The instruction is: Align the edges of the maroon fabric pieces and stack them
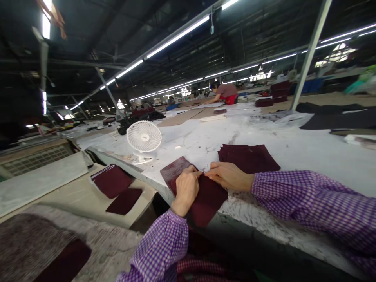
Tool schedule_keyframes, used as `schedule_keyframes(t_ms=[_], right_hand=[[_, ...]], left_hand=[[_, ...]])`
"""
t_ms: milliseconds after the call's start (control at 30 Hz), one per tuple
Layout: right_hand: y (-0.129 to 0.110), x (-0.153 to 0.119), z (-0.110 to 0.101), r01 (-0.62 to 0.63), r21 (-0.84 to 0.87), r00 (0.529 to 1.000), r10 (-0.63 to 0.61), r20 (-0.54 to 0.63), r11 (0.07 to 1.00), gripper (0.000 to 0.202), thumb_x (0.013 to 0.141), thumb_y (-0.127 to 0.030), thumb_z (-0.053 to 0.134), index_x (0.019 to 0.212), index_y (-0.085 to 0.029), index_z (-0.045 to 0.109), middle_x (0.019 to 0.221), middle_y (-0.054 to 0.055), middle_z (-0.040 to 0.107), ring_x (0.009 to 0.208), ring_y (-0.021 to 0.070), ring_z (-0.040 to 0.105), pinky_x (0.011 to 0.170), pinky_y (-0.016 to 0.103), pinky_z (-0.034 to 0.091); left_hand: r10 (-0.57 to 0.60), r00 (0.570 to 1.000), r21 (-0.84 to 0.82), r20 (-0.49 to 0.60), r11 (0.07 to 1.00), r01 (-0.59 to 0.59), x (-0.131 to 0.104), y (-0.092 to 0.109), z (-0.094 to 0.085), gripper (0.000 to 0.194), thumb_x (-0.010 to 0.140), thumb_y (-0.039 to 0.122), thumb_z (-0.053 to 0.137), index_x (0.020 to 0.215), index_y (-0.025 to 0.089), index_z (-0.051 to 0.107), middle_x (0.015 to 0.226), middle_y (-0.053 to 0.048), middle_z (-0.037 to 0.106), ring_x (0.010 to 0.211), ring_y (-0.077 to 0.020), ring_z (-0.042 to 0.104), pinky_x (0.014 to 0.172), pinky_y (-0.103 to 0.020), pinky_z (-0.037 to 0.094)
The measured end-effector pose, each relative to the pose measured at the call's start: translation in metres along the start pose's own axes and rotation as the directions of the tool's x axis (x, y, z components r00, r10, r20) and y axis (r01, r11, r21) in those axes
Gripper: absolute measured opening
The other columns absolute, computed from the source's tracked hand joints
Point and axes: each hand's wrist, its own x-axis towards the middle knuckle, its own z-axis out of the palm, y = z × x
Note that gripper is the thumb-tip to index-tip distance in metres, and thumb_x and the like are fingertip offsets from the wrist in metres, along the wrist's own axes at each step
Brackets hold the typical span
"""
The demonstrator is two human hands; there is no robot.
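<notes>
My left hand point(187, 188) is closed on a maroon fabric piece point(205, 201) at the near edge of the white table. Close beside it, my right hand point(225, 175) pinches the same fabric near its upper edge, fingertips almost touching those of the left. The maroon piece hangs partly over the table edge. Under and left of the left hand lies a greyish, speckled maroon piece point(175, 169). A stack of maroon pieces point(249, 157) rests on the table just beyond my right hand.
A small white fan point(143, 137) stands at the table's left edge. Lower left, a beige surface point(73, 196) holds maroon pieces point(111, 181). Dark fabric point(340, 117) lies at the right. Farther back, a person point(226, 93) leans over the table.
</notes>
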Motion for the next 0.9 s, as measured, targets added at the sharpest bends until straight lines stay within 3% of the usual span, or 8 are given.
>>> schedule_keyframes(t_ms=[267,367,467,600,733,900], right_hand=[[0.001,0.0,0.001,-0.002,0.026,1.0,0.002,-0.003,1.0,0.024,0.09,-0.025,0.044,0.096,-0.023,0.068,0.088,0.004,0.059,0.077,0.0152,0.056,0.064,0.025,0.038],[0.0,0.002,0.002,-0.045,0.1,0.996,0.053,-0.074,0.994,0.025,0.089,-0.023,0.043,0.099,-0.02,0.066,0.093,0.005,0.062,0.08,0.0162,0.058,0.069,0.026,0.041],[-0.003,0.004,0.004,-0.006,0.147,0.988,0.028,-0.151,0.989,0.03,0.089,-0.019,0.04,0.113,-0.016,0.058,0.108,0.008,0.062,0.094,0.019,0.057,0.081,0.029,0.042],[-0.009,0.005,0.005,0.043,0.091,0.997,-0.036,-0.072,0.995,0.03,0.088,-0.014,0.039,0.113,-0.015,0.055,0.105,0.009,0.065,0.092,0.0205,0.056,0.084,0.033,0.042],[-0.012,0.005,0.003,0.05,0.027,0.998,-0.049,-0.026,0.998,0.033,0.085,-0.01,0.039,0.112,-0.015,0.057,0.099,0.009,0.066,0.091,0.0212,0.055,0.082,0.033,0.042],[-0.007,0.007,0.003,0.092,0.023,0.996,-0.092,-0.012,0.996,0.038,0.088,-0.011,0.035,0.117,-0.015,0.058,0.106,0.01,0.066,0.094,0.0209,0.056,0.089,0.036,0.038]], left_hand=[[0.099,0.992,0.158,0.083,0.981,-0.111,0.001,0.002,-0.003,0.028,0.09,0.018,0.043,0.096,0.027,0.069,0.093,-0.002,0.059,0.087,-0.0157,0.053,0.07,-0.024,0.041],[0.112,0.99,0.163,0.091,0.979,-0.126,0.001,0.001,-0.002,0.029,0.09,0.016,0.042,0.094,0.027,0.069,0.093,-0.002,0.059,0.086,-0.0162,0.052,0.071,-0.025,0.041],[0.125,0.989,0.149,0.081,0.979,-0.136,0.001,0.002,-0.001,0.03,0.089,0.014,0.041,0.095,0.025,0.069,0.097,-0.003,0.059,0.087,-0.0173,0.052,0.071,-0.026,0.042],[0.141,0.989,0.132,0.048,0.98,-0.146,0.002,0.005,-0.001,0.03,0.088,0.012,0.043,0.099,0.023,0.068,0.099,-0.005,0.061,0.088,-0.0192,0.054,0.071,-0.028,0.044],[0.081,0.996,0.012,0.022,0.997,-0.082,-0.001,-0.003,-0.005,0.027,0.087,0.013,0.046,0.096,0.021,0.069,0.093,-0.005,0.063,0.087,-0.0184,0.057,0.073,-0.027,0.044],[0.07,0.998,-0.209,-0.006,0.975,-0.07,-0.019,-0.031,-0.014,0.025,0.085,0.011,0.048,0.087,0.019,0.071,0.083,-0.003,0.062,0.078,-0.0142,0.058,0.071,-0.024,0.045]])
